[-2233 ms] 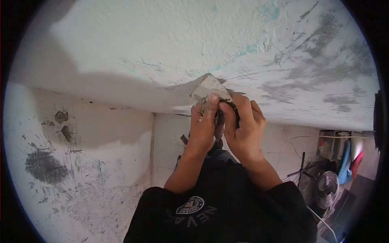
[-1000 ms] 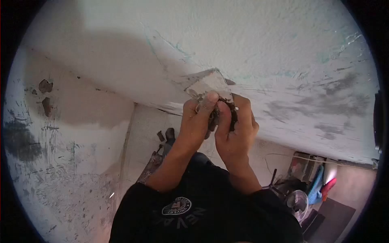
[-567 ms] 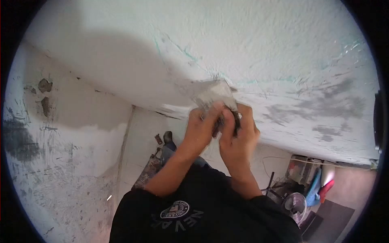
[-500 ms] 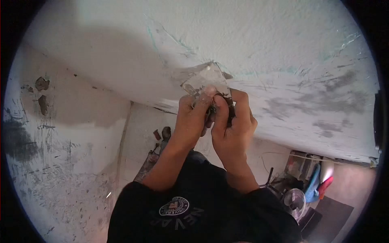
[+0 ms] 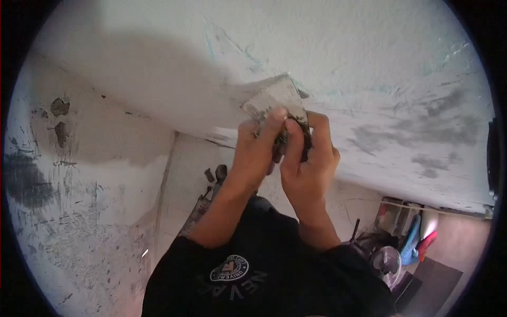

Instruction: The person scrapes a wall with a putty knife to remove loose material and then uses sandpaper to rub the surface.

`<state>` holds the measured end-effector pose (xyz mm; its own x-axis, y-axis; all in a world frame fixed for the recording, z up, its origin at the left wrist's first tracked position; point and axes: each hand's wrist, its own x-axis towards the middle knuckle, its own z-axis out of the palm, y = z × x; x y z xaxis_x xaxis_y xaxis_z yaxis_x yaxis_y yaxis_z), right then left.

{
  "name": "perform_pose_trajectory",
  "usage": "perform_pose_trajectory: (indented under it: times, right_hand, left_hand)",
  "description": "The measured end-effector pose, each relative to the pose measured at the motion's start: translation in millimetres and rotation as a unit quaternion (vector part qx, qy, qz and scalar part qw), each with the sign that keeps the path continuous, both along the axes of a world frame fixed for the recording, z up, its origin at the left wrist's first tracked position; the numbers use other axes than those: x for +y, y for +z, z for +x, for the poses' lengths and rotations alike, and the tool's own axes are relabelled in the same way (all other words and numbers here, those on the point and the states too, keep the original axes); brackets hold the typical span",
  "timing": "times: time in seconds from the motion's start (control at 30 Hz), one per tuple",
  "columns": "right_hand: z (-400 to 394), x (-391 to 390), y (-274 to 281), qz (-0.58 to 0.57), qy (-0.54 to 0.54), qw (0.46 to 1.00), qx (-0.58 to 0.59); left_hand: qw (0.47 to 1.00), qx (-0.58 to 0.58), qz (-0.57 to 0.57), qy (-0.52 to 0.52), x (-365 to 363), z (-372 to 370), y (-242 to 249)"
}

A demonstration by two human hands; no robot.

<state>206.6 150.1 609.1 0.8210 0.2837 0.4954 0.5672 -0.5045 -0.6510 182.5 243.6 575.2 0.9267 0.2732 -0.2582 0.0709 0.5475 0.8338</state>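
Observation:
A flat, squarish scraper-like plate (image 5: pixel 280 95), pale and smeared with dark residue, is held up near the middle of the view. My left hand (image 5: pixel 253 147) grips its left lower part, with the thumb on its face. Close beside it my right hand (image 5: pixel 310 153) pinches the lower right part, its thumb near my left thumb and a finger along the edge. Dark material shows between the hands; what it is I cannot make out. The plate's upper corner lies in front of the pale wall (image 5: pixel 359 63), and whether they touch I cannot tell.
At left stands a stained wall (image 5: pixel 79 185) with chipped holes. Low on the right are a fan (image 5: pixel 387 262), blue cloth (image 5: pixel 411 243) and a red item (image 5: pixel 426 243). Dark objects (image 5: pixel 216 177) stand behind my left forearm.
The whole view has shifted slightly. The plate has tilted a little, so its face looks paler and less shiny; both hands keep their hold on it.

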Motion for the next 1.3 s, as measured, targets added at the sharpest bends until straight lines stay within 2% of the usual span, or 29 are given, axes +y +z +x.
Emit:
perform_pose_trajectory:
  times: [0.03, 0.07, 0.1, 0.13, 0.23, 0.3, 0.37, 0.4, 0.5, 0.53, 0.67, 0.77, 0.83, 0.9, 0.97, 1.03, 1.07, 1.1, 1.17, 1.2, 1.3]
  right_hand:
    - [-7.7, -7.3, -3.4, -0.003, -0.006, 1.0, 0.008]
    - [-10.4, -14.2, -9.3, 0.0, -0.01, 1.0, 0.012]
    - [-11.8, -19.3, -14.6, 0.003, -0.011, 1.0, 0.014]
    - [-12.1, -22.5, -16.6, 0.0, -0.016, 0.997, 0.069]
    - [1.5, -4.3, -11.1, -0.016, -0.024, 1.0, -0.011]
    - [-7.8, -4.6, -7.0, -0.015, -0.036, 0.999, 0.029]
    - [-13.9, -16.7, -13.3, 0.038, -0.003, 0.999, 0.033]
    - [-13.1, -19.8, -12.4, 0.021, -0.013, 0.997, 0.071]
    - [0.3, -8.6, -17.6, 0.005, -0.028, 1.0, -0.004]
    - [-1.6, -7.5, -13.3, 0.006, -0.019, 0.999, 0.036]
    - [-7.4, -10.7, -9.9, 0.044, -0.019, 0.997, 0.059]
    - [3.0, 1.3, -8.2, 0.012, 0.004, 1.0, 0.017]
    - [-4.7, -9.0, -3.5, -0.01, 0.0, 1.0, -0.004]
    - [-7.9, -16.3, -4.7, 0.018, 0.007, 0.998, 0.063]
    - [-3.2, -7.3, -2.0, -0.007, -0.004, 0.999, 0.041]
    - [-1.7, -1.6, 2.8, -0.036, -0.014, 0.999, -0.019]
    - [-5.3, -7.3, 5.0, -0.014, 0.003, 1.0, 0.001]
    - [-7.4, -9.8, 5.5, -0.012, 0.002, 1.0, 0.0]
    - [-3.9, -10.9, 4.6, -0.019, -0.023, 0.999, 0.024]
    - [0.2, -1.4, 8.1, -0.036, -0.032, 0.999, -0.022]
    - [-3.1, -4.8, 8.8, -0.058, -0.015, 0.998, -0.03]
  left_hand:
    - [1.0, 0.0, -0.01, -0.007, 4.0, -2.3, 4.1]
    - [0.998, 0.032, 0.026, -0.037, 1.2, -8.8, 8.7]
    - [1.0, 0.01, -0.006, -0.02, -8.9, -10.3, 9.2]
    - [1.0, 0.008, 0.017, 0.0, -14.8, -5.9, 1.5]
    - [1.0, 0.017, 0.011, 0.006, -2.0, 2.6, -0.8]
    - [1.0, 0.01, 0.019, -0.008, -0.3, -6.2, 5.5]
    - [0.998, 0.039, 0.035, -0.032, -7.7, -11.6, 4.7]
    - [0.999, 0.025, 0.014, -0.027, -13.3, -10.3, 5.3]
    - [0.998, 0.005, 0.039, -0.051, 2.4, 1.0, -0.3]
    - [0.999, -0.03, 0.007, -0.039, 2.4, 1.4, -0.6]
    - [0.999, -0.006, 0.045, -0.03, -3.3, -6.1, 10.5]
    - [0.998, -0.039, 0.042, 0.002, 6.1, 5.7, 4.7]
    - [0.999, -0.014, 0.053, -0.003, 2.2, -3.8, 12.5]
    - [0.999, 0.012, 0.038, -0.03, -3.8, -5.9, 16.6]
    - [0.997, -0.012, 0.064, -0.034, 1.4, -1.3, 9.1]
    - [0.999, -0.018, 0.02, 0.017, 0.6, 0.1, 10.3]
    - [0.997, 0.0, 0.078, -0.025, 3.3, -8.5, 17.9]
    - [0.996, -0.001, 0.08, -0.025, 0.0, -8.1, 15.0]
    - [1.0, 0.008, 0.022, -0.006, -10.5, 1.3, 3.9]
    - [0.999, -0.013, 0.035, -0.004, -2.4, 4.8, 5.8]
    - [0.999, -0.006, 0.014, -0.03, -1.4, -4.6, 5.7]
